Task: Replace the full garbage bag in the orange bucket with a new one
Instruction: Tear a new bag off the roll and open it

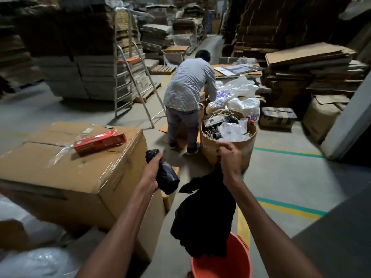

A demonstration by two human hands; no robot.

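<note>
Cardboard is taking up the most room: a big brown carton wrapped in clear film [70, 173] is sitting just left of our left hand [152, 173]. Beyond both hands a person in a checked shirt [188, 85] is bending over, back to us. Right behind our right hand [230, 159] a round brown paper drum [228, 149] is standing, holding wires and clear plastic scraps. Below our right forearm the orange plastic bucket [226, 263] is sitting on the concrete floor [281, 177]. We are pinching the top of a limp black plastic garbage bag [204, 221], our right fingers curled round it. The bag is hanging down from that hand with its lower end dangling over the bucket's rim, and we cannot tell whether it is touching inside. Our left hand is gripping a thick roll of black plastic bags [165, 175], fingers wrapped round its middle, level with the right hand and apart from it. Left of that hand, a flat red cardboard box [99, 142] is lying on the carton's top.
</note>
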